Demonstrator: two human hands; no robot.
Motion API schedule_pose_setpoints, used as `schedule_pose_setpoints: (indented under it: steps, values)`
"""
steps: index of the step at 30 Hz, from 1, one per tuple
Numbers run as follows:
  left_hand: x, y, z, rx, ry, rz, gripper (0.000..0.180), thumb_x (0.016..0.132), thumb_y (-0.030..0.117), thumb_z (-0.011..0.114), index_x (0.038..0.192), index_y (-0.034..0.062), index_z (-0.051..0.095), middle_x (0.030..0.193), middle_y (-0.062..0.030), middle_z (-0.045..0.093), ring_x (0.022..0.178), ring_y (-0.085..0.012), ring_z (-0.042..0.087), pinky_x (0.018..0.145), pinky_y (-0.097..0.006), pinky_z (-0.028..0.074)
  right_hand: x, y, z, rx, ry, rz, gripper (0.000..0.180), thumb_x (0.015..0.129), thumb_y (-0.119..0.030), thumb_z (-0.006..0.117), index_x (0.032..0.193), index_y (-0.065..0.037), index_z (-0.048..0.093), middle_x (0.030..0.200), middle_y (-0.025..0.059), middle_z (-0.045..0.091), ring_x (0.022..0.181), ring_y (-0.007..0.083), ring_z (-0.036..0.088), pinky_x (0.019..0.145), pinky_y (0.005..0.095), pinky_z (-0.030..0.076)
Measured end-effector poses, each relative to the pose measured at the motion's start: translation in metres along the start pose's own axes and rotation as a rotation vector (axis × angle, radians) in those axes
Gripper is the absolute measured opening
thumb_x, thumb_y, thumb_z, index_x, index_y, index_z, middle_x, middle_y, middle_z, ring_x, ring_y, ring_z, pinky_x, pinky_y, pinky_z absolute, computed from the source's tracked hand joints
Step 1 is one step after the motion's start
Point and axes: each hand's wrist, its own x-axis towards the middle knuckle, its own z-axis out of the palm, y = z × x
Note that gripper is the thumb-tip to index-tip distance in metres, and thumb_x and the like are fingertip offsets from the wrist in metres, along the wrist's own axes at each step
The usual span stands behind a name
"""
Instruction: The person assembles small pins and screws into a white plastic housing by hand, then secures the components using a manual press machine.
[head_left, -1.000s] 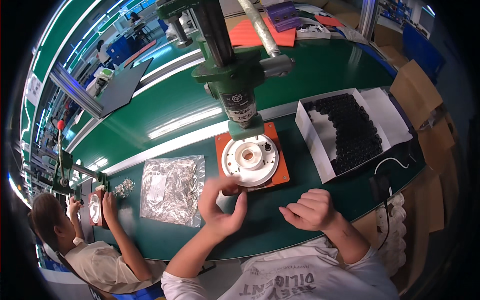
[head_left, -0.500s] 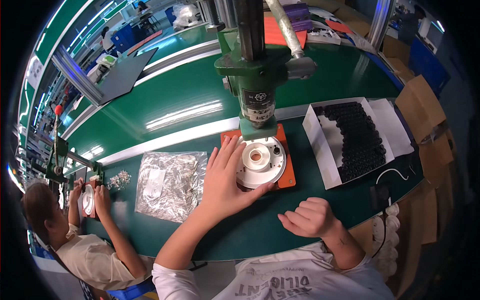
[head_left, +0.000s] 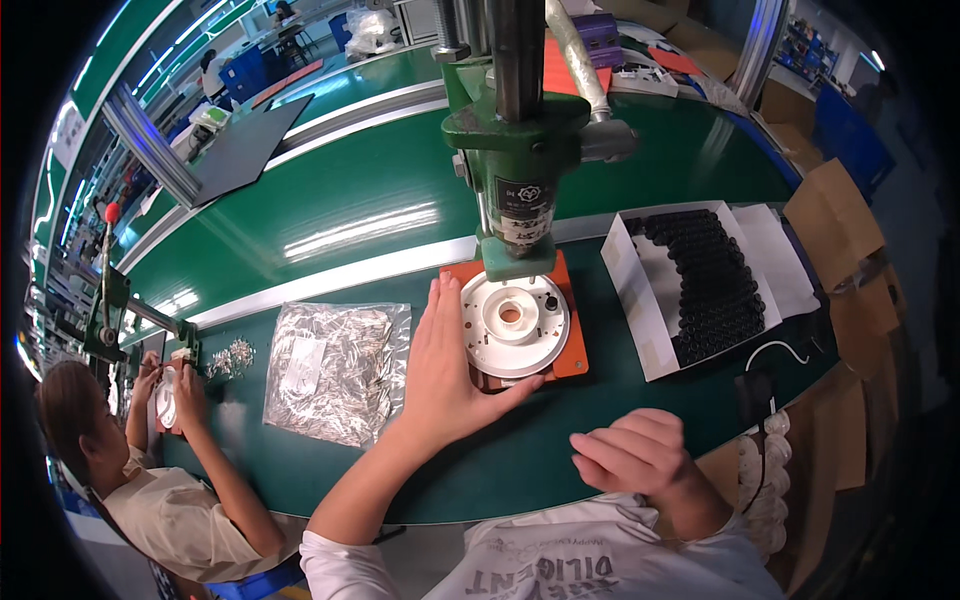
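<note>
A round white plastic base (head_left: 483, 345) lies on the orange fixture plate (head_left: 574, 362), under the head of a green press (head_left: 517, 215). One black cylindrical part (head_left: 551, 303) stands on the base's right side. My left hand (head_left: 440, 370) is open, its fingers stretched along the left edge of the base and its thumb spread along the near edge. Over the front of the bench is my right hand (head_left: 640, 452), closed with the fingers curled in. Whatever it holds, if anything, is hidden.
A clear bag of small metal pins (head_left: 345, 375) lies left of the press. To the right stands a white box (head_left: 640, 310) with rows of black parts. A co-worker (head_left: 165, 480) works at another press on the left. Cardboard (head_left: 835, 215) lines the right edge.
My left hand has drawn back slightly from over the base to its left edge. My right hand has shifted a little right and toward me, still closed.
</note>
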Motion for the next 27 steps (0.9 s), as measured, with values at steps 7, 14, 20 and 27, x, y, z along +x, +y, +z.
schedule_pose_setpoints:
  steps: [7, 14, 20, 27]
  values:
    - [-0.027, 0.005, 0.004, -0.114, 0.007, -0.064, 0.127, 0.075, 0.034, 0.093, 0.164, -0.0087, 0.013, 0.164, -0.0439, 0.02, 0.153, -0.0517, 0.033, 0.119, -0.046, 0.039, 0.132, 0.022, -0.06, 0.187, 0.487, 0.081, 0.046, 0.102, -0.02, 0.064, 0.138, 0.008, 0.06, 0.133, 0.0241, 0.067, 0.115, 0.0282, 0.067, 0.094, 0.0431, 0.055]
    - [-0.029, 0.008, 0.021, -0.169, 0.107, -0.03, 0.134, 0.072, 0.023, 0.096, 0.164, -0.0096, 0.005, 0.167, -0.0381, 0.022, 0.151, -0.0399, 0.043, 0.122, -0.041, 0.036, 0.27, 0.154, -0.043, 0.997, 0.193, 0.864, 0.031, 0.103, -0.025, 0.063, 0.116, 0.002, 0.07, 0.109, 0.0121, 0.076, 0.102, 0.0249, 0.076, 0.091, 0.0385, 0.056]
    - [-0.029, 0.006, 0.019, -0.243, 0.07, -0.052, 0.13, 0.073, 0.023, 0.094, 0.163, -0.0098, 0.008, 0.164, -0.0474, 0.011, 0.158, -0.0555, 0.016, 0.125, -0.05, 0.029, 0.243, 0.125, -0.045, 0.665, 0.307, 0.495, 0.027, 0.109, -0.019, 0.057, 0.117, 0.005, 0.067, 0.111, 0.0122, 0.076, 0.101, 0.0167, 0.074, 0.089, 0.0313, 0.056]
    - [-0.035, 0.0, 0.015, -0.234, 0.061, -0.099, 0.133, 0.07, 0.022, 0.095, 0.165, -0.0078, 0.007, 0.168, -0.041, 0.01, 0.156, -0.0487, 0.027, 0.123, -0.046, 0.033, 0.126, 0.083, -0.059, -0.003, 0.35, -0.093, 0.028, 0.1, -0.003, 0.066, 0.128, 0.002, 0.065, 0.121, 0.019, 0.074, 0.114, 0.0296, 0.074, 0.094, 0.0382, 0.061]
